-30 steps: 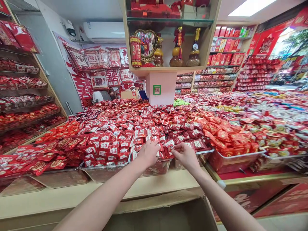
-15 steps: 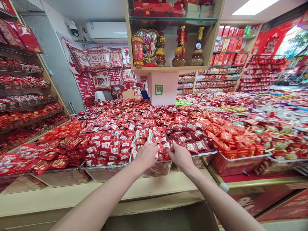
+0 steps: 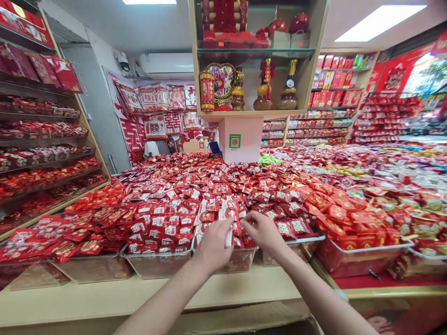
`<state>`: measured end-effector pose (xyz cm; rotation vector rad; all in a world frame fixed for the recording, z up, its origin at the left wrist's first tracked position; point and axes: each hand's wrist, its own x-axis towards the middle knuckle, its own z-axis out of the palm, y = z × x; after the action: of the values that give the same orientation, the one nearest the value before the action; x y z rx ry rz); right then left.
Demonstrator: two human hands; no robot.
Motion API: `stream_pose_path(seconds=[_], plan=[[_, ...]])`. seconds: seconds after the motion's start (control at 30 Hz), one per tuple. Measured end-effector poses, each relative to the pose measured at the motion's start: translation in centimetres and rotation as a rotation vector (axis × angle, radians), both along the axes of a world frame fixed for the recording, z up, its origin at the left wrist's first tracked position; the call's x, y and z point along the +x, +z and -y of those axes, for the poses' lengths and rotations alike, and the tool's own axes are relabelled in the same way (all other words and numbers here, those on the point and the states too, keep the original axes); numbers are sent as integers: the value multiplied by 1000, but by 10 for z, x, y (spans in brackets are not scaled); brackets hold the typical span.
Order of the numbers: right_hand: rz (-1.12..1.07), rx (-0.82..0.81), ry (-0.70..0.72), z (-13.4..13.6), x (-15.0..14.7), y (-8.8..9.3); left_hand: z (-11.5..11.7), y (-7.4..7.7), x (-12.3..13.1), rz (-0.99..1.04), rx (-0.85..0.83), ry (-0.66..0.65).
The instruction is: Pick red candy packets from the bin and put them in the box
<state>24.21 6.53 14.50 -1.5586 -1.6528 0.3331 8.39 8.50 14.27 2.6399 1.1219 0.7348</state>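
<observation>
A cream counter [image 3: 87, 300] is seen nearest. On it, at twelve o'clock, a clear bin [image 3: 242, 261] is heaped with red packets [image 3: 228, 209]. Over its front, the left hand [image 3: 213, 245] and right hand [image 3: 264, 233] are held close together, fingers curled; whether packets are gripped cannot be told. Orange packets [image 3: 338, 214] are piled at two o'clock. Beyond, at twelve, a cabinet [image 3: 261, 113] is seen.

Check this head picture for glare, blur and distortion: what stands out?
Head view: the white rectangular ceiling light at right is blown out. Head view: the tall wooden shelving at left leans, probably wide-angle stretch. Head view: the red counter front with a gold edge, lower right, looks blurred, while the bare left hand and bare right hand look fairly clear.
</observation>
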Motion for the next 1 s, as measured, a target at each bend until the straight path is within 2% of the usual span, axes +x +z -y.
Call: stream_pose_path(seconds=[0.1,0.13,0.2,0.27,0.4,0.57,0.73,0.8,0.93,1.0], plan=[[-395,-118,437,31,-22,-13,27,-8,-10,366,-551,-42],[-461,-150,517,39,-28,-18,34,-11,-14,436,-726,-59],[-441,-151,517,49,-37,-28,45,-18,-21,473,-949,-97],[-399,-129,442,50,-42,-34,48,-24,-29,530,-1052,-145],[-421,-144,344,44,-44,-38,41,-35,-44,725,-1111,-190],[-488,-199,298,42,-48,-38,35,-43,-53,788,-1144,-242],[-704,-210,315,41,-58,-46,36,-44,-59,813,-993,-141],[-769,-168,350,41,-61,-51,37,-43,-63,847,-1004,-115],[-708,36,424,44,-59,-58,40,-44,-68,970,-1201,-55],[-712,55,428,47,-58,-59,40,-47,-68,1008,-1166,-28]])
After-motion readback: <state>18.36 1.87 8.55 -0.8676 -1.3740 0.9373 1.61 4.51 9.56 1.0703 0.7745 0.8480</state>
